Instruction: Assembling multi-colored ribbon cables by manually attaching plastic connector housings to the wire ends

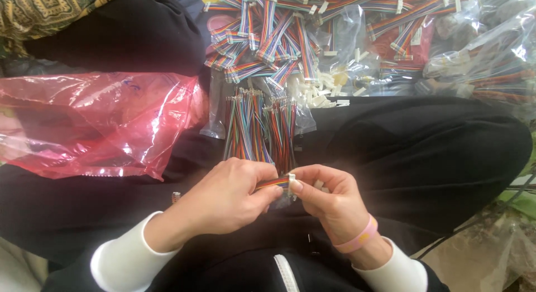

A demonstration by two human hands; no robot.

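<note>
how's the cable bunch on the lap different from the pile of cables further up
The loose cable bunch on the lap lies straight, with bare wire ends pointing away and no white ends seen; the cable pile beyond the knees has short ribbons criss-crossing at all angles, many tipped with white connectors. The bunch sits on a clear bag over black trousers; the pile spreads wider. Both are rainbow-striped ribbon cables, like the one held between the left hand and right hand.
</note>
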